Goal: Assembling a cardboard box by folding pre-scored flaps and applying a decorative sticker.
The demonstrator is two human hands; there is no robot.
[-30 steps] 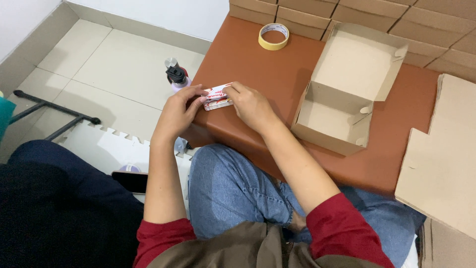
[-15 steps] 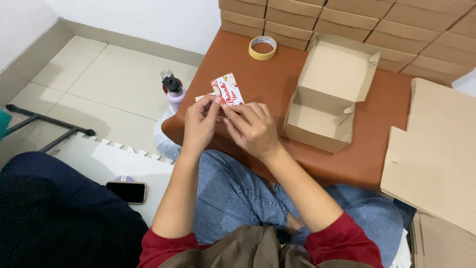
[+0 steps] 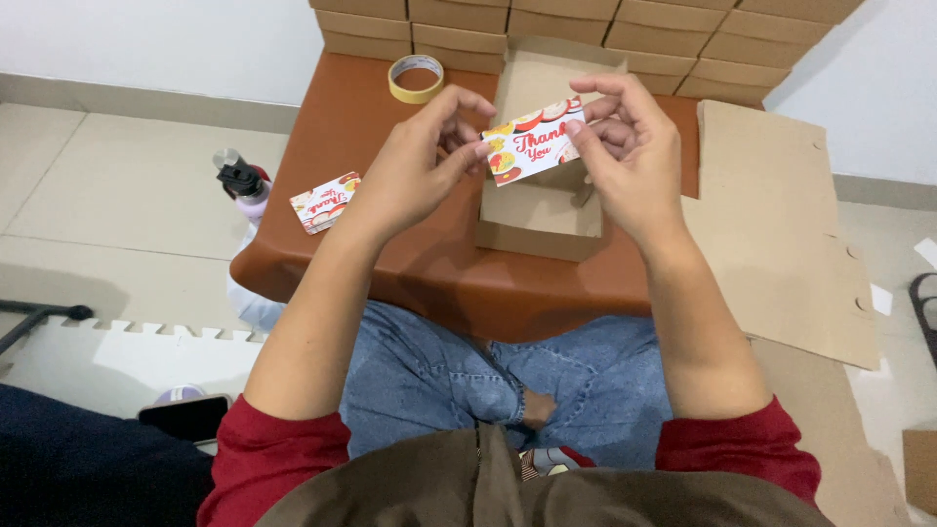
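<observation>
Head view: both hands hold one printed card [image 3: 532, 144] up in the air, over the open cardboard box [image 3: 543, 200] on the brown worktop [image 3: 390, 263]. The left hand [image 3: 415, 166] pinches the card's left edge between thumb and forefinger; the right hand [image 3: 625, 146] grips its right end, fingers curled behind it. The card faces the camera, tilted a little, its right end higher.

What has changed: a second ago the hands were low at the worktop's left edge, working at a small stack of cards. Half a second ago they had lifted, with a card between the fingers. Now a single card is up over the box, and another card [image 3: 325, 202] lies by itself near the left edge of the worktop, close to the dark-capped bottle [image 3: 241, 181] that stands on the floor beside it. My reading is that one card has been peeled off from the rest and brought toward the box, while the remainder was put down.

A tape roll [image 3: 417, 78] sits at the back of the worktop, near stacked flat boxes [image 3: 586, 29]. Unfolded cardboard sheets [image 3: 781, 224] lie to the right. A phone [image 3: 185, 418] rests on the floor at lower left.
</observation>
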